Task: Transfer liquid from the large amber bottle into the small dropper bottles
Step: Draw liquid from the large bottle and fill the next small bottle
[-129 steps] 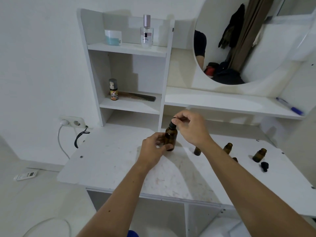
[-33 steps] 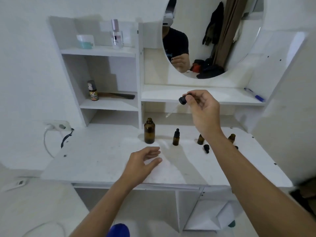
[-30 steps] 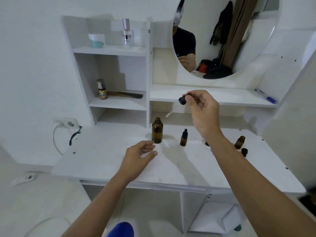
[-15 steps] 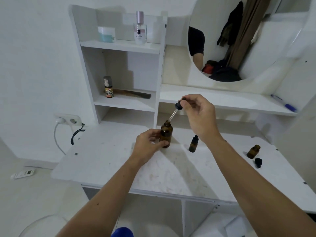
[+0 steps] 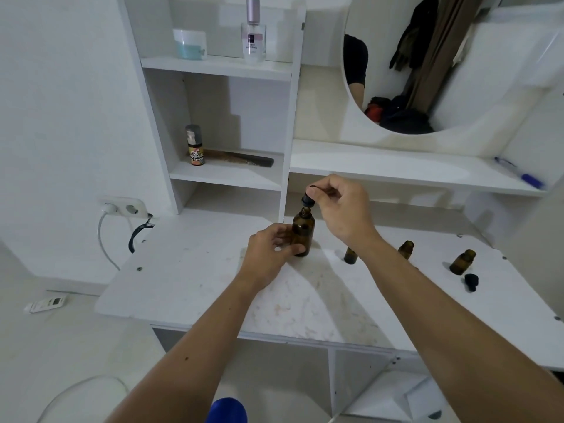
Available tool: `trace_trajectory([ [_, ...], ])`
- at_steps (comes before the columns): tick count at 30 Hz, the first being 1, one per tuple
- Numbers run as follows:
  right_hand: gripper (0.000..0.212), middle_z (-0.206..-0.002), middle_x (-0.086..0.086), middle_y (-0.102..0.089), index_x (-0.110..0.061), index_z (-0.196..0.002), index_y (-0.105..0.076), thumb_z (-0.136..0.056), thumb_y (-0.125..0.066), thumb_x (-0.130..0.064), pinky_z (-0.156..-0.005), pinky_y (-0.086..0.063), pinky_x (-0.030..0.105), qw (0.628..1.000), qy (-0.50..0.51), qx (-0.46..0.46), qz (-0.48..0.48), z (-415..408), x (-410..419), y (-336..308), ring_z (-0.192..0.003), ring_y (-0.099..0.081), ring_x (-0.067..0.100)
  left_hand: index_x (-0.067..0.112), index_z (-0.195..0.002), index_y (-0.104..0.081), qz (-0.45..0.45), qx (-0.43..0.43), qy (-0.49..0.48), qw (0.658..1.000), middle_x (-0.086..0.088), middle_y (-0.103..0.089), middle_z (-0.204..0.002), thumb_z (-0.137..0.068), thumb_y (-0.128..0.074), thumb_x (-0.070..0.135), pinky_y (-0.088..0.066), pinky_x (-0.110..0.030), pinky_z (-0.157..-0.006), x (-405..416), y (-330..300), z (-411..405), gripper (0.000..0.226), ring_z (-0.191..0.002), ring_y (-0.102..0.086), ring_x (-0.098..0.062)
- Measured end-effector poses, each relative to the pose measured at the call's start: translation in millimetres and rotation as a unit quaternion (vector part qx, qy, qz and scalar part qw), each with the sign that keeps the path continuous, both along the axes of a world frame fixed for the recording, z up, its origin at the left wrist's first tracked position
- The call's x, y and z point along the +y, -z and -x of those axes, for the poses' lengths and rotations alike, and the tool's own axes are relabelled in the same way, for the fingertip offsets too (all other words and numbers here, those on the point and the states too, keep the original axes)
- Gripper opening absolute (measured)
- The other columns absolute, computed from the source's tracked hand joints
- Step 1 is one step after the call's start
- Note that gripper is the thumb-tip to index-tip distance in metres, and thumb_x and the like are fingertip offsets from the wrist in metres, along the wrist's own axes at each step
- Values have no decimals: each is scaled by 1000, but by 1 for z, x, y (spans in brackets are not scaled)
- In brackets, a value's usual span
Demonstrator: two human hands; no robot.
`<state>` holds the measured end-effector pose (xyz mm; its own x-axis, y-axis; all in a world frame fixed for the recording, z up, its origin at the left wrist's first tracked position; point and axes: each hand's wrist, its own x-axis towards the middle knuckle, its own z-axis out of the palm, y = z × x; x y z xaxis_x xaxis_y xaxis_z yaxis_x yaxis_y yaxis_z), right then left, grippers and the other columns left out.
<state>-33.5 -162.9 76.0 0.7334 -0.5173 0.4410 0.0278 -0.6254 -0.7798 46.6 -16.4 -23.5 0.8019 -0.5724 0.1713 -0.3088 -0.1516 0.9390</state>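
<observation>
The large amber bottle [image 5: 303, 232] stands upright on the white desk [image 5: 183, 279]. My left hand [image 5: 270, 254] grips its lower body. My right hand [image 5: 343, 209] pinches the black dropper cap [image 5: 309, 199] just above the bottle's mouth; the pipette runs down into the neck. Three small amber dropper bottles stand to the right: one [image 5: 350, 255] partly behind my right wrist, one open [image 5: 406, 249], one open [image 5: 462, 262]. A loose black dropper cap [image 5: 471, 282] lies beside the last.
A shelf unit at the back holds a spray bottle [image 5: 195, 145], a comb [image 5: 244, 158], a jar [image 5: 189, 44] and a perfume bottle [image 5: 253, 35]. A round mirror [image 5: 427, 56] hangs above a ledge with a blue pen [image 5: 522, 177]. A wall socket [image 5: 122, 207] sits left.
My left hand moved from the desk onto the large bottle. My right hand lowered the dropper from mid-air, and its pipette has gone down into the bottle's neck.
</observation>
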Motion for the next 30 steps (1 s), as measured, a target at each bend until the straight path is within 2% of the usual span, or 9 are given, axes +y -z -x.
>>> trace_trajectory([
  [3, 5, -83, -13, -73, -10, -93, -78, -97, -75, -10, -75, -48, 4, 1000, 9, -1, 13, 1, 1, 1, -74, -63, -12, 17, -126, -69, -7, -3, 1, 1000, 8, -75, -109, -82, -88, 16, -55, -24, -98, 0, -1, 1, 48, -104, -71, -7],
  [6, 5, -84, -13, -73, -10, -93, -77, -97, -75, -11, -75, -48, 4, 1000, 12, 2, 17, 3, 2, 1, -74, -63, -13, 18, -128, -68, -11, -1, 3, 1000, 5, -76, -114, -83, -87, 19, -54, -26, -100, 0, 0, 0, 49, -108, -71, -11],
  [9, 5, -89, -11, -75, -15, -96, -77, -99, -73, -13, -79, -50, 5, 1000, 11, 4, 13, 3, 1, 1, -78, -64, -11, 19, -129, -67, -16, -4, 6, 1000, 5, -75, -117, -85, -86, 20, -54, -27, -102, 0, 0, 0, 48, -109, -70, -10],
  [12, 10, -98, -10, -76, -13, -106, -78, -101, -70, -12, -82, -50, 4, 1000, -3, 5, 8, 5, 4, 0, -85, -66, -13, 20, -129, -67, -16, -2, 4, 1000, 5, -75, -117, -85, -85, 19, -54, -28, -103, 1, 0, 1, 48, -109, -69, -10],
  [15, 13, -100, -8, -76, -13, -111, -78, -101, -70, -12, -80, -48, 2, 1000, -16, 15, 2, 8, 8, -1, -85, -65, -15, 21, -129, -67, -16, -5, 4, 1000, 7, -75, -117, -85, -85, 20, -54, -28, -103, 0, 0, 1, 48, -110, -69, -10],
  [21, 16, -103, -12, -75, -14, -115, -77, -102, -69, -11, -87, -49, 4, 1000, -19, -2, -5, 13, 9, -8, -92, -68, -12, 20, -132, -65, -26, -26, 3, 999, 10, -71, -116, -88, -83, 22, -49, -21, -100, 1, 1, 4, 48, -110, -66, -9],
  [24, 16, -107, -9, -77, -14, -116, -77, -103, -67, -12, -92, -51, 8, 999, -12, -34, -15, 20, 8, -19, -98, -70, -5, 20, -133, -65, -35, -49, -11, 998, 7, -73, -119, -88, -82, 22, -47, -16, -98, 2, 3, 7, 48, -109, -66, -8],
  [27, 17, -109, -7, -77, -15, -117, -77, -103, -66, -12, -97, -53, 15, 997, 3, -73, -17, 28, 4, -30, -104, -71, 3, 19, -133, -65, -45, -68, -21, 996, 4, -74, -120, -89, -82, 23, -51, -23, -103, 3, 3, 9, 48, -110, -68, -11],
  [30, 16, -106, -8, -77, -15, -115, -76, -104, -66, -12, -97, -54, 16, 993, 18, -108, -37, 36, 1, -41, -102, -72, 2, 18, -134, -64, -64, -90, -26, 994, 2, -74, -121, -90, -81, 23, -52, -29, -105, 3, 1, 12, 48, -109, -68, -10],
])
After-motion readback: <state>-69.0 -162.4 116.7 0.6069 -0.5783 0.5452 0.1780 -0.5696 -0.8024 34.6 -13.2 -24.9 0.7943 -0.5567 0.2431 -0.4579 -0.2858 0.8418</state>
